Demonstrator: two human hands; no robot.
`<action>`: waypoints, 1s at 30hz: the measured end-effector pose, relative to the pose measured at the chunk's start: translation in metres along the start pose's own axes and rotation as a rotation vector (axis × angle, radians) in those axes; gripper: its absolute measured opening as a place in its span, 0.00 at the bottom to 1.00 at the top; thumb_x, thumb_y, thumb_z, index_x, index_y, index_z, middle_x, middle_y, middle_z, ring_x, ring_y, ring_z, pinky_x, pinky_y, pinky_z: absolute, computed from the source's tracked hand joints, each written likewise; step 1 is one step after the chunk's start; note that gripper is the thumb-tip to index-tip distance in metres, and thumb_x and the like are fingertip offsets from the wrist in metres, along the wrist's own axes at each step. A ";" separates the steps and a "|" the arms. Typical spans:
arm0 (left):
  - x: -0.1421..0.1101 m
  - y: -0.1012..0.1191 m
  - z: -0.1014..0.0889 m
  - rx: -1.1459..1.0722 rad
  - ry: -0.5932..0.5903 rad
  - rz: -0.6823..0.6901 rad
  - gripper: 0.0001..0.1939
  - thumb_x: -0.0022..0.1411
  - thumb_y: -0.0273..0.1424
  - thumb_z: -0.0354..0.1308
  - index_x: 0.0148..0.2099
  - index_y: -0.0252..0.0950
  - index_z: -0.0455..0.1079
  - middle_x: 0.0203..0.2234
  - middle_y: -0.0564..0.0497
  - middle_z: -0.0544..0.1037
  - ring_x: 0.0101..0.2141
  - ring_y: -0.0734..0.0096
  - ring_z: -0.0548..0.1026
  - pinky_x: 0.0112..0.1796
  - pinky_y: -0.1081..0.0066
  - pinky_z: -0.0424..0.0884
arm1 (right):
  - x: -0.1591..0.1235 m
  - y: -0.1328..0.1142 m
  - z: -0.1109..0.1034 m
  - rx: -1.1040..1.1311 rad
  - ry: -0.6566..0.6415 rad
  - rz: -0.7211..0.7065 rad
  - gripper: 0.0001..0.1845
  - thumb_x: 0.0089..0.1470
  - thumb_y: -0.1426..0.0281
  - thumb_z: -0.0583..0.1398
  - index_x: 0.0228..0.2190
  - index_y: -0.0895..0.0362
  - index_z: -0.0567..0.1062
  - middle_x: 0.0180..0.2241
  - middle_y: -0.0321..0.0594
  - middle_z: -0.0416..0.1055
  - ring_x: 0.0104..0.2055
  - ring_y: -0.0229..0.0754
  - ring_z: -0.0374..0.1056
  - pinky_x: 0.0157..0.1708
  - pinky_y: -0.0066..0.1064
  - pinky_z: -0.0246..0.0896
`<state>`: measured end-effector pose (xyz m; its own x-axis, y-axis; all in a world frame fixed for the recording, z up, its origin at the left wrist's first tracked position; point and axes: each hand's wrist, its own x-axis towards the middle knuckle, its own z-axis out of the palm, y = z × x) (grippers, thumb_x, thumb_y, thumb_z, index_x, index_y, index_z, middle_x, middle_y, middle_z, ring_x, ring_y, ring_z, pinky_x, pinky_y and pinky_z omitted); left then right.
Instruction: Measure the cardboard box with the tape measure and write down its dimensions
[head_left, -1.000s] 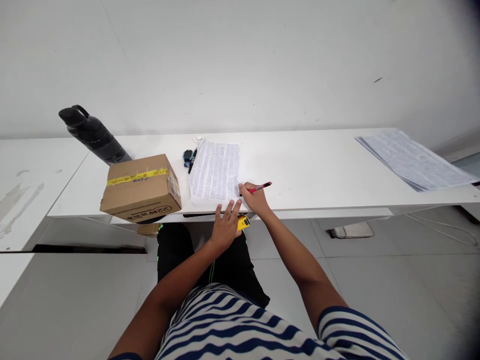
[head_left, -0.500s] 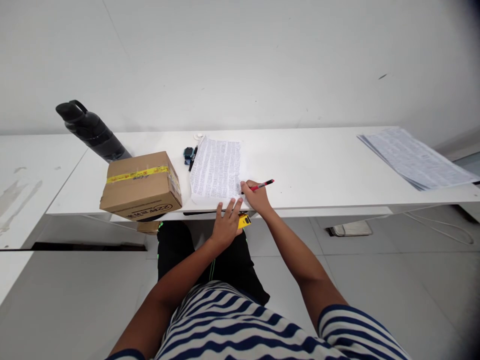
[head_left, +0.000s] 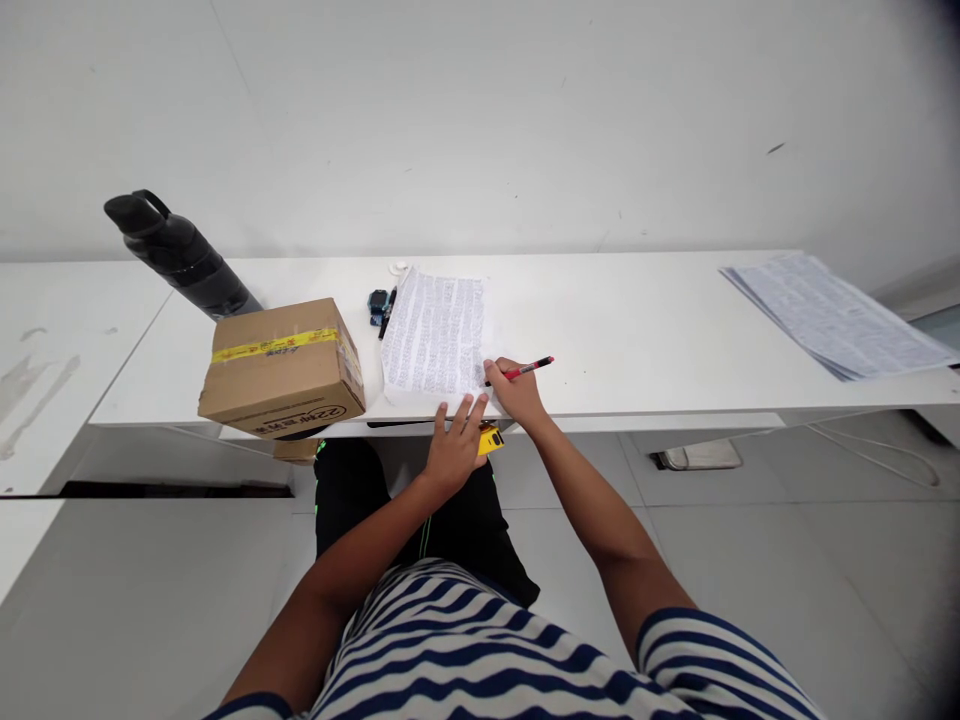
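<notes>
In the head view a sheet of paper (head_left: 439, 335) with dense dark lines of writing lies near the desk's front edge. My right hand (head_left: 517, 393) is closed around a red and black pen (head_left: 534, 368), its tip down at the sheet's lower right corner. My left hand (head_left: 451, 455) rests at the sheet's bottom edge, fingers spread. Beside and partly behind that hand shows a yellow object (head_left: 491, 439) with a dark patch; whether the hand touches it I cannot tell.
A taped cardboard box (head_left: 277, 365) stands left of the sheet, with a dark bottle (head_left: 187, 262) behind it. A watch-like item (head_left: 379, 305) and a dark pen (head_left: 388, 313) lie by the sheet's left edge. More written sheets (head_left: 844, 315) lie far right on the white desk (head_left: 622, 340).
The view has shifted very slightly. Both hands keep nearly the same places, and the pen stays at the sheet's lower right corner.
</notes>
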<state>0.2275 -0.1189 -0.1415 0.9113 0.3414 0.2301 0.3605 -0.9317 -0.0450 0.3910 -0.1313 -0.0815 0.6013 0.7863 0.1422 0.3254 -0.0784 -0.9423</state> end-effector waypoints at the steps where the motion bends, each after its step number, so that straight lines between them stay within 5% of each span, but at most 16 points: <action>1: 0.000 0.000 0.000 -0.005 0.001 0.001 0.23 0.62 0.37 0.58 0.57 0.34 0.72 0.70 0.48 0.44 0.70 0.51 0.38 0.66 0.40 0.41 | 0.000 0.000 0.000 -0.001 0.003 -0.001 0.23 0.56 0.57 0.57 0.15 0.52 0.57 0.17 0.33 0.62 0.24 0.38 0.59 0.27 0.32 0.54; 23: 0.000 0.000 -0.001 -0.017 -0.007 0.002 0.24 0.60 0.36 0.59 0.57 0.33 0.72 0.70 0.46 0.46 0.70 0.50 0.42 0.66 0.40 0.41 | 0.001 0.003 -0.002 -0.001 -0.038 -0.008 0.25 0.55 0.59 0.58 0.15 0.52 0.52 0.15 0.29 0.51 0.22 0.35 0.50 0.24 0.30 0.48; 27: -0.002 -0.001 -0.004 -0.048 0.003 0.008 0.21 0.59 0.37 0.60 0.54 0.35 0.74 0.70 0.46 0.48 0.70 0.50 0.46 0.66 0.42 0.41 | 0.002 0.003 -0.001 -0.021 -0.020 -0.021 0.24 0.56 0.58 0.57 0.15 0.53 0.57 0.16 0.30 0.56 0.23 0.36 0.55 0.26 0.31 0.53; 30: -0.001 -0.003 -0.008 -0.110 0.029 0.002 0.17 0.59 0.38 0.61 0.48 0.36 0.76 0.70 0.47 0.49 0.69 0.49 0.50 0.66 0.43 0.43 | 0.005 0.001 0.001 -0.087 0.141 -0.029 0.21 0.59 0.55 0.54 0.20 0.54 0.66 0.21 0.34 0.65 0.28 0.39 0.62 0.32 0.32 0.59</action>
<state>0.2238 -0.1173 -0.1342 0.9052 0.3375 0.2583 0.3332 -0.9409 0.0616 0.3938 -0.1274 -0.0821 0.6856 0.6953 0.2157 0.4020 -0.1146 -0.9085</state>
